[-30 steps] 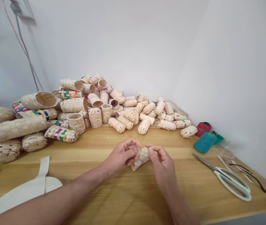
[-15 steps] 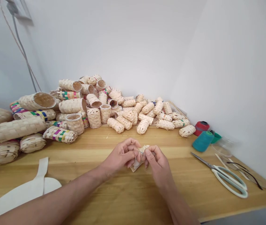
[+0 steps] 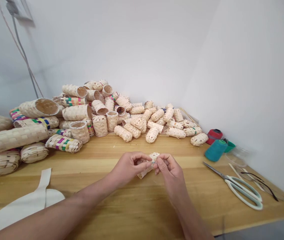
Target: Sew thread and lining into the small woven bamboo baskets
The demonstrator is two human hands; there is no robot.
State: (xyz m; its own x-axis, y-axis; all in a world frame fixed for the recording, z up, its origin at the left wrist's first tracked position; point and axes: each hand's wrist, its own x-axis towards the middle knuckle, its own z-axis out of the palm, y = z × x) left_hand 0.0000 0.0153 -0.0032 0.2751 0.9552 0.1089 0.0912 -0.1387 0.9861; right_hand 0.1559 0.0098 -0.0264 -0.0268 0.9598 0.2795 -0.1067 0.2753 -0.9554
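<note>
Both of my hands meet over the middle of the wooden table (image 3: pixel 132 206). Between them is a small pale woven basket piece (image 3: pixel 149 165), tilted, with its lower end near the tabletop. My left hand (image 3: pixel 129 166) curls its fingers round the piece's left side. My right hand (image 3: pixel 168 170) pinches its upper right end with thumb and fingers. Most of the piece is hidden behind the fingers.
A heap of woven tubes and small baskets (image 3: pixel 102 113) fills the back left, some with coloured bands (image 3: pixel 63 142). White-handled scissors (image 3: pixel 239 190), teal (image 3: pixel 215 150) and red (image 3: pixel 213 135) thread spools and thin black wires (image 3: pixel 262 183) lie at right. A white fabric piece (image 3: pixel 29 203) lies front left.
My right hand's fingers have shifted up along the woven piece to pinch its top end, and the piece is now more hidden. The view drifted slightly.
</note>
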